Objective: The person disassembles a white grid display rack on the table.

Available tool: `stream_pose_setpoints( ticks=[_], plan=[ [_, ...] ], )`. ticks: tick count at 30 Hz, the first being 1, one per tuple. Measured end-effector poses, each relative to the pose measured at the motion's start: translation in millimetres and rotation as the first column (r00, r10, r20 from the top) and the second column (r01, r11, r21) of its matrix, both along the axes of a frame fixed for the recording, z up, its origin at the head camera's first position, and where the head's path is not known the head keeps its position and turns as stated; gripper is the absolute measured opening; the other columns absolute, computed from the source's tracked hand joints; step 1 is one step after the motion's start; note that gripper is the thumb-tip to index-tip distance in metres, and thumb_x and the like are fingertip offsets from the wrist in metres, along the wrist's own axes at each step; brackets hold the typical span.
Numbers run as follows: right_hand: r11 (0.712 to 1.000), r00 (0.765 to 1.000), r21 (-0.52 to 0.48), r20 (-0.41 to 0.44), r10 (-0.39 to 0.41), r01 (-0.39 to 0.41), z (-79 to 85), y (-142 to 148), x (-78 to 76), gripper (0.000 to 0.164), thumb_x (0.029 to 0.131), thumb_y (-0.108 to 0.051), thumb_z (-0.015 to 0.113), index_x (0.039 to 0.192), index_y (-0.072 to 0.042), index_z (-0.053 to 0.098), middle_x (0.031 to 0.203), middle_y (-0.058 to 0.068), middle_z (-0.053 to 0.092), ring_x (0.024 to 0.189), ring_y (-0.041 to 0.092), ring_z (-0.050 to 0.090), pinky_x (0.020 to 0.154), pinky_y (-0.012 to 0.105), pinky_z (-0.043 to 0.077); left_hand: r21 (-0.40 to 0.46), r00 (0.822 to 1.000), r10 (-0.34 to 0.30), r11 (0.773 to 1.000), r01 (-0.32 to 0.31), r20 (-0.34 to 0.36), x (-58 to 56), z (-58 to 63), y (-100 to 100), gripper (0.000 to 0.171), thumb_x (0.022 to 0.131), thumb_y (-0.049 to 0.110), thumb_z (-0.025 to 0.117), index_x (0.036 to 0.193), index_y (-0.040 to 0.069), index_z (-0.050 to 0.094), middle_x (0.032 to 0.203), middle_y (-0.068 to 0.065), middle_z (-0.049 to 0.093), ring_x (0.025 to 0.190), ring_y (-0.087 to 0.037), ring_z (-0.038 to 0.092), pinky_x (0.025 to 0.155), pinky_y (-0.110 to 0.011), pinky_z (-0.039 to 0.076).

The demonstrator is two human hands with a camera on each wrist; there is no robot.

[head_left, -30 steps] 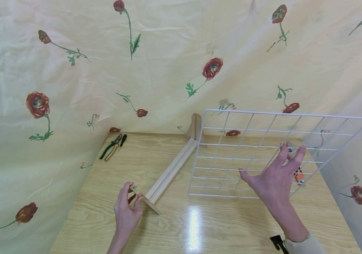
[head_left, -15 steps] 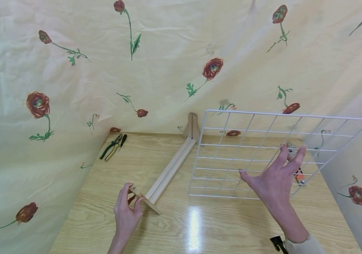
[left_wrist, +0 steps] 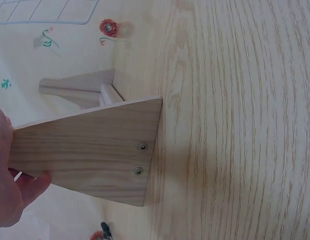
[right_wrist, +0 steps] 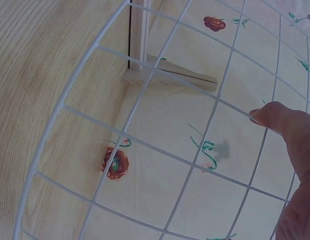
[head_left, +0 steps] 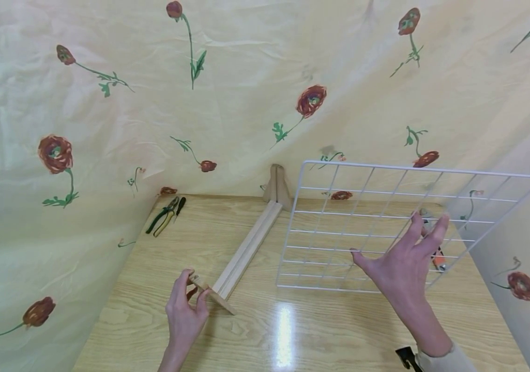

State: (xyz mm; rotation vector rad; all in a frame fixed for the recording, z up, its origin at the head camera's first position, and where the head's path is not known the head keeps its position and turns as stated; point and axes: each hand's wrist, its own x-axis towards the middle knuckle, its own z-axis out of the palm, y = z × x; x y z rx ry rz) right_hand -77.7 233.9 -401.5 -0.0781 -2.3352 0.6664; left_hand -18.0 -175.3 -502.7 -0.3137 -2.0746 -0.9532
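A wooden stand lies on the table, a long bar with a flat board at each end. My left hand pinches the top of its near end board, which tapers and bears two screw heads. The far end board stands by the back wall. To the right, a white wire grid panel is tilted up over the table. My right hand holds it with spread fingers at the wires, the thumb against one of them. Some fingertips are hidden behind the mesh.
Pliers and a dark-handled screwdriver lie at the table's back left. An orange-ended tool shows behind the grid. Flower-patterned cloth hangs behind and at both sides. A black buckle is by the right sleeve.
The stand's far end has swung to the left, away from the grid's left edge, while its near end stays in my left hand. The grid and right hand have hardly moved.
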Motion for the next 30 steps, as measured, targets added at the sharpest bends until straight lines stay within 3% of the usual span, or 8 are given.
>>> stream_pose_setpoints(
  ticks=[14, 30],
  plan=[
    [1.000, 1.000, -0.023, -0.006, 0.007, -0.007, -1.8, -1.0, 1.9, 0.140, 0.043, -0.024, 0.099, 0.152, 0.004, 0.017, 0.160, 0.024, -0.010, 0.123, 0.061, 0.037, 0.074, 0.076, 0.046, -0.002, 1.000, 0.010, 1.000, -0.010, 0.026, 3.7, 2.2, -1.4, 0.061, 0.097, 0.044, 0.062, 0.122, -0.011, 0.056, 0.100, -0.019, 0.062, 0.086, -0.033, 0.066, 0.056, -0.039, 0.062],
    [0.999, 1.000, -0.034, -0.002, 0.013, -0.013, -1.5, -1.7, 4.5, 0.142, 0.044, -0.023, 0.099, 0.154, 0.002, 0.014, 0.160, 0.023, -0.013, 0.123, 0.060, 0.037, 0.075, 0.076, 0.045, 0.018, 1.000, 0.023, 1.000, -0.023, -0.004, 6.1, 0.7, -1.7, 0.057, 0.096, 0.039, 0.066, 0.120, -0.012, 0.057, 0.098, -0.018, 0.063, 0.082, -0.031, 0.067, 0.055, -0.037, 0.062]
  ],
)
